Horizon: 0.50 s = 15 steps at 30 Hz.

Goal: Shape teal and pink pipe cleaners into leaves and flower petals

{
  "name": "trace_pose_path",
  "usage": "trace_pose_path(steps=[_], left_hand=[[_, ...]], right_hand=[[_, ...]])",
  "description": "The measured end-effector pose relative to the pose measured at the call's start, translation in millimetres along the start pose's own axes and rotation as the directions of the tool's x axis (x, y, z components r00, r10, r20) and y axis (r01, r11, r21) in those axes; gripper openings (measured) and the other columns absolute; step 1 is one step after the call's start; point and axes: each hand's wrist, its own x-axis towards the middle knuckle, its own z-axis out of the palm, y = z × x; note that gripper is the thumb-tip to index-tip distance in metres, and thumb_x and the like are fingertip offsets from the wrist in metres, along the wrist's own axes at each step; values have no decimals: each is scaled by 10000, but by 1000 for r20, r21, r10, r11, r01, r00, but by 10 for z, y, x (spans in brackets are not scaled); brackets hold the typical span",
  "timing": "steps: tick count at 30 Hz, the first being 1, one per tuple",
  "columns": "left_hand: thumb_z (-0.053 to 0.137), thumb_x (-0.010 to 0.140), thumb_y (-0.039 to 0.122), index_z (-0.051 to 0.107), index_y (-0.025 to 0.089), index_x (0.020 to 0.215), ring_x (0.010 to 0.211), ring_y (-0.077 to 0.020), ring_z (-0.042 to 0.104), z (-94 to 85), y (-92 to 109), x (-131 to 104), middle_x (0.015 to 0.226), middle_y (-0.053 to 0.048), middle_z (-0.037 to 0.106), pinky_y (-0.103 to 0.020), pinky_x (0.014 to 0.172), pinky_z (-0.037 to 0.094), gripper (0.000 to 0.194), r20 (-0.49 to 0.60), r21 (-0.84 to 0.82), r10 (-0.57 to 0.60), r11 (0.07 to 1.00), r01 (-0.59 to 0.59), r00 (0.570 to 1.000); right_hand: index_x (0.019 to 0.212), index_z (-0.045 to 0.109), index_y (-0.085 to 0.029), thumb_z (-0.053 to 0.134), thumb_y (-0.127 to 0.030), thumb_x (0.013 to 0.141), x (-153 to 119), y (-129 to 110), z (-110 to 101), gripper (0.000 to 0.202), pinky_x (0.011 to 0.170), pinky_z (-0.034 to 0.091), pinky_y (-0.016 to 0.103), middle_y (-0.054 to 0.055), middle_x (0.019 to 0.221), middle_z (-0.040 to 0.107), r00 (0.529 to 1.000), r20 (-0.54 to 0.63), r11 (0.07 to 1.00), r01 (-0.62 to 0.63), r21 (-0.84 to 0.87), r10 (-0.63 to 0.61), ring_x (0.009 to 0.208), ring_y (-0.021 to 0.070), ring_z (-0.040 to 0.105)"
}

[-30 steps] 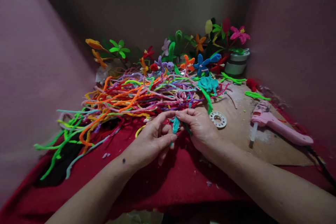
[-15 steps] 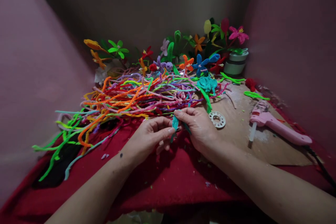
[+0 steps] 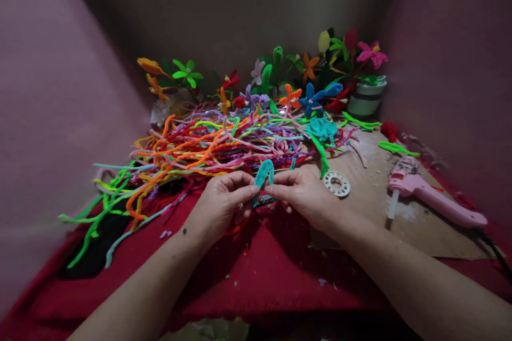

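Between my two hands a teal pipe cleaner [image 3: 263, 170] stands bent in a narrow arch. Thumb and fingers of my left hand [image 3: 226, 197] pinch its left leg. On the other side my right hand [image 3: 302, 192] grips the right leg, and a teal end sticks up behind its fingers. Just beyond lies a heap of many-coloured pipe cleaners [image 3: 200, 144]. A teal flower [image 3: 322, 129] made of the same fuzzy stuff rests at the heap's right end, near a white ring with holes [image 3: 336, 176].
A pink glue gun [image 3: 436, 197] with a glue stick lies on a cardboard sheet [image 3: 368, 213] at right. Pipe-cleaner flowers [image 3: 310, 98] and a striped pot [image 3: 366, 97] line the back wall. Red cloth [image 3: 256, 277] with scraps covers the table; a black flat object [image 3: 92, 250] lies left.
The teal pipe cleaner has gone from a folded piece pinched between the fingers to an upright arch with a leg in each hand. The whole view has shifted slightly.
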Motion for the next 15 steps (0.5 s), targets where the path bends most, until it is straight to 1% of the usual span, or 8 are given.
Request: trace_pose_path(steps=[2,4,6,9,12,15], left_hand=[[643,723,321,542,168,743,339,-37,372,-4,18,-3,522,33,537,-150,337,241,185,-15,26,-3,1000,3,1000],[647,717,317,536,170,741,336,-41,377,2,31,-6,522,31,544,-152,334,243,186,-24,41,8,999,-7,1000],[645,715,308,527,173,742,334,-42,381,14,39,-9,541,25,565,-154,335,253,182,-32,42,19,999,-17,999],[645,712,301,511,170,722,337,-44,393,43,40,-13,555,18,585,-154,335,267,187,-40,52,34,998,-32,999],[644,708,291,509,164,703,333,-48,395,77,31,-15,498,27,561,-146,322,261,186,-37,89,37,995,-34,999],[632,714,281,511,162,698,299,-40,355,108,22,-17,410,52,501,-131,304,241,170,-36,111,16,994,-12,999]], right_hand=[[604,613,-134,618,-237,689,-4,-1,-6,133,353,267,184,-49,434,485,1000,28,1000,-15,20,15,358,48,384],[634,586,-144,660,-248,656,-3,19,0,130,359,350,193,-43,469,523,1000,15,988,-23,154,21,368,70,447],[669,562,-151,701,-244,618,4,47,15,175,400,442,228,-32,523,565,1000,1,948,-28,317,30,410,93,509],[681,554,-148,726,-239,598,21,81,42,211,464,506,269,-22,539,582,1000,-4,889,-21,457,26,457,106,547],[678,577,-145,735,-237,594,31,90,59,202,481,501,253,-18,579,595,996,-89,870,47,490,-4,487,100,555],[663,597,-148,722,-244,623,21,88,65,162,440,419,189,-40,549,561,973,-215,907,166,387,-86,457,64,495]])
